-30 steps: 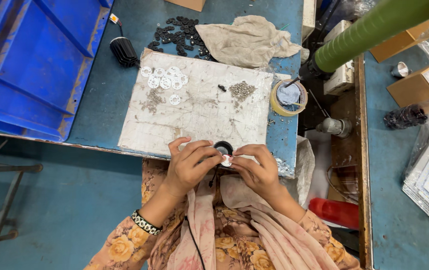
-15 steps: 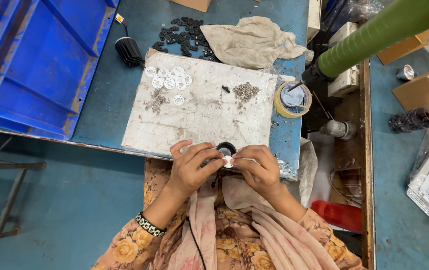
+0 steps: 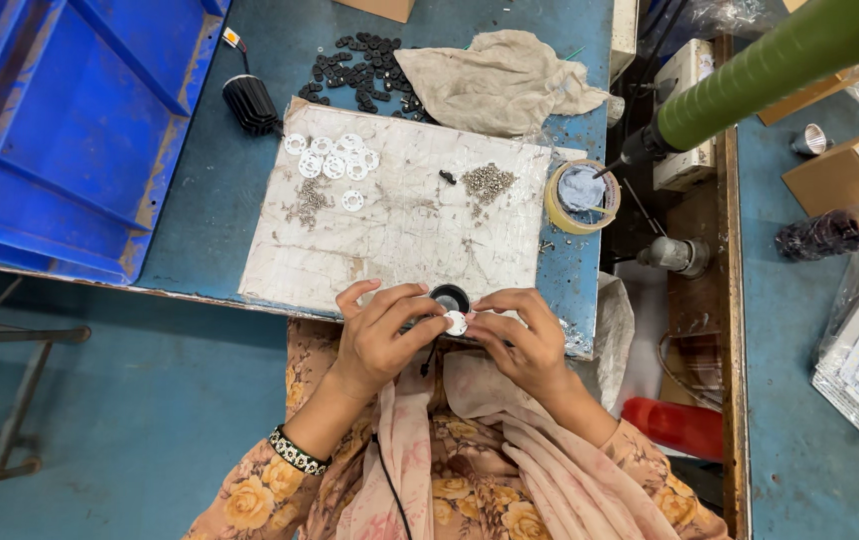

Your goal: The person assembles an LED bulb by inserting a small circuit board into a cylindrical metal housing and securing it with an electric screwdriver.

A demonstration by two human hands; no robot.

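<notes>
Bench: blue worktable [image 3: 219,200] filled the upper middle of the head view, the person seated at its near edge.
Crate: big blue plastic bin [image 3: 59,120] sat on the left end of the table.
Board: scuffed white work board [image 3: 399,215] lay flat mid-table, its near edge just ahead of both hands.
Green tube: thick green cylinder [image 3: 779,55] slanted in from top right, above the table's right edge.
Cloth: crumpled beige rag [image 3: 494,80] lay beyond the board, touching the heap of black parts.
Left hand: left hand [image 3: 379,335] was at the board's near edge, fingers curled in, thumb and forefinger tips pinched on the small black housing; beaded bracelet on the wrist.
Right hand: right hand [image 3: 519,340] was just beside the left, fingers bent, fingertips closed on the white disc.
Black parts: heap of small black pieces [image 3: 359,70] sat past the board's far-left corner.
Tape roll: tan tape roll [image 3: 579,197] rested off the board's right edge, rag scrap inside.
Heatsink: black ribbed part [image 3: 251,103] sat left of the board's far corner.
White rings: cluster of white rings [image 3: 334,160] lay on the board's far-left area.
Screws: small pile of metal screws [image 3: 487,182] lay on the board's far-right area.
Housing: small black housing [image 3: 448,297] was held between both hands at the near edge.
Disc: white disc [image 3: 456,323] was touching the housing's near side.
</notes>
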